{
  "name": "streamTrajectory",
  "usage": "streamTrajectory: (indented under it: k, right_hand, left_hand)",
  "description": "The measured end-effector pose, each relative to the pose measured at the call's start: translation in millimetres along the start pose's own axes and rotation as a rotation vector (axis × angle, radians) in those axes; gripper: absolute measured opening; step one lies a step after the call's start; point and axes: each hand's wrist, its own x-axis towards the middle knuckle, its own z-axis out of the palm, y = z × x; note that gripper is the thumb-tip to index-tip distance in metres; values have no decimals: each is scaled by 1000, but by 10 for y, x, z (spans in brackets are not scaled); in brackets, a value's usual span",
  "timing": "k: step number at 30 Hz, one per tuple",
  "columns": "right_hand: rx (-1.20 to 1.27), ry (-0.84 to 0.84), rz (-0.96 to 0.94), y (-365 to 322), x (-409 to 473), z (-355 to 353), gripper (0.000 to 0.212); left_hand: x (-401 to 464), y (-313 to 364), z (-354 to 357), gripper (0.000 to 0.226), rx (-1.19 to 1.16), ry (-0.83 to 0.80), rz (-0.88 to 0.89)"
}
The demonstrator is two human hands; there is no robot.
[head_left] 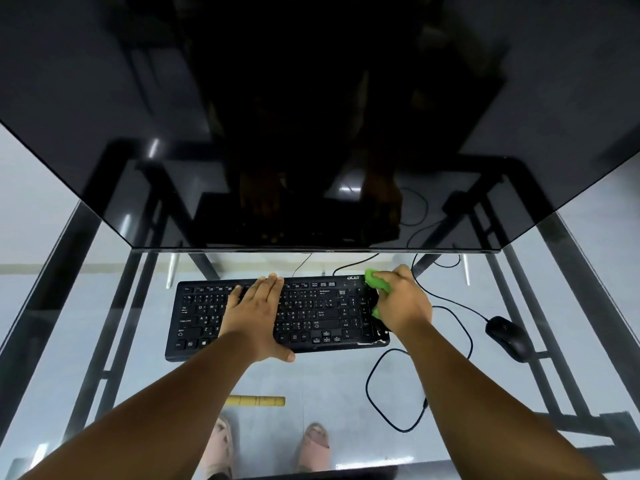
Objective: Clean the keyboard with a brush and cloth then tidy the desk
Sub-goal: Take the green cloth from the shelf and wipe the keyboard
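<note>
Two bare arms reach over a glass desk (346, 382) on a black metal frame, pale floor showing through it. A glossy dark monitor (311, 116) fills the far side. The flat black keyboard (311, 317) lies near its base. The left hand (256, 313) presses flat on the keys, fingers straight. The right hand (403, 299) grips a crumpled green cloth (377, 282) at the keyboard's right end. A black mouse (509, 336) sits right, cable looping.

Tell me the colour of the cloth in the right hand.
Bright green cloth, clearest in the head view.
</note>
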Motion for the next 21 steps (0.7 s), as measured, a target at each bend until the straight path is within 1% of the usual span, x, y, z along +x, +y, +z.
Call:
streamTrajectory:
  k: [2, 5, 8, 11, 14, 17, 21]
  right_hand:
    - [29, -2, -13, -53, 4, 23, 42]
    - [47, -55, -110, -77, 5, 25, 51]
    - [5, -93, -185, 64, -2, -14, 49]
    - [3, -63, -99, 146, 56, -72, 51]
    - [36, -62, -37, 82, 95, -70, 55]
    - [74, -44, -67, 89, 11, -36, 52]
    - [50, -1, -100, 238, -200, 15, 48]
  left_hand:
    - [7, 10, 1, 141, 5, -1, -3]
    - [-3, 19, 1, 141, 9, 1, -7]
    - [-6, 28, -3, 142, 14, -2, -11]
    - [15, 72, -13, 143, 14, -7, -22]
    - [27, 118, -14, 144, 14, -12, -27]
    - [19, 138, -12, 143, 19, -28, -37]
    - [13, 130, -12, 142, 7, -41, -44]
